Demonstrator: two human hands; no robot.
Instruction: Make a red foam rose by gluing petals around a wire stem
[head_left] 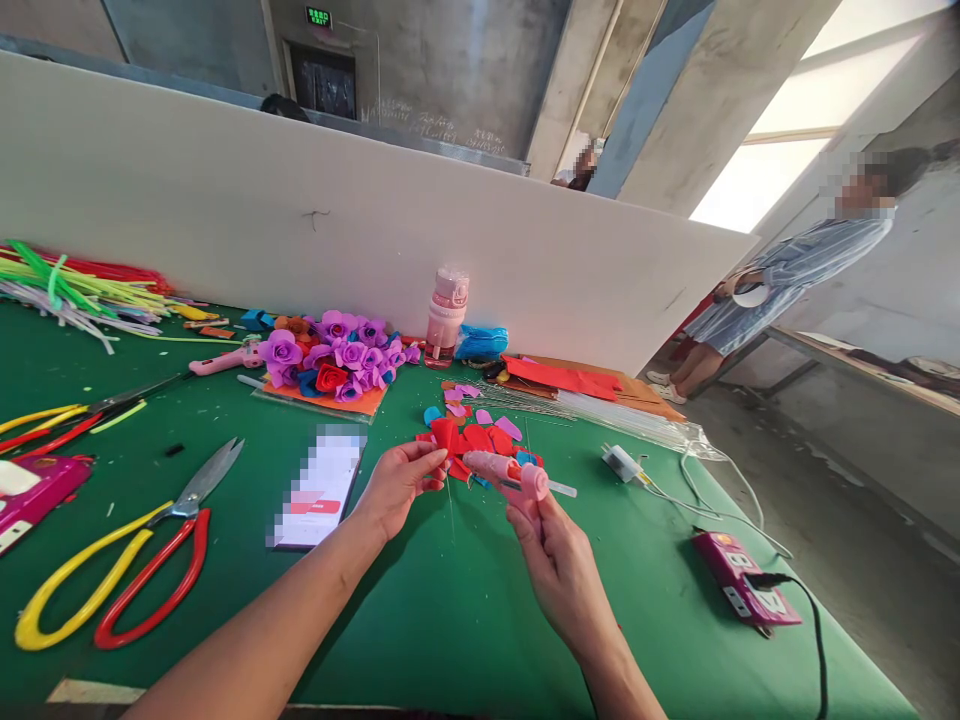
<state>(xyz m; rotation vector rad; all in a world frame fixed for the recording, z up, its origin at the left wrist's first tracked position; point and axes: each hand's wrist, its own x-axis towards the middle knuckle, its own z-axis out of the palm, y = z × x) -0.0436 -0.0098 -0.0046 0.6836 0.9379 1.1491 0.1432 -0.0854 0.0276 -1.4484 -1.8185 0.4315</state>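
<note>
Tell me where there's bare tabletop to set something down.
A wide bare patch of green tabletop lies between the right hand and the magenta power strip. Narrower ones: between the nearer scissors and the phone, and between the left forearm and right forearm. Crowded: just beyond the left hand, red petals; back left, purple artificial roses.

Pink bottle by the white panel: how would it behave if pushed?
The pink bottle is taller than wide, so a push near the top would probably tip it. Its rounded sides suggest it could roll once down. The white panel just behind might check a backward fall.
</note>
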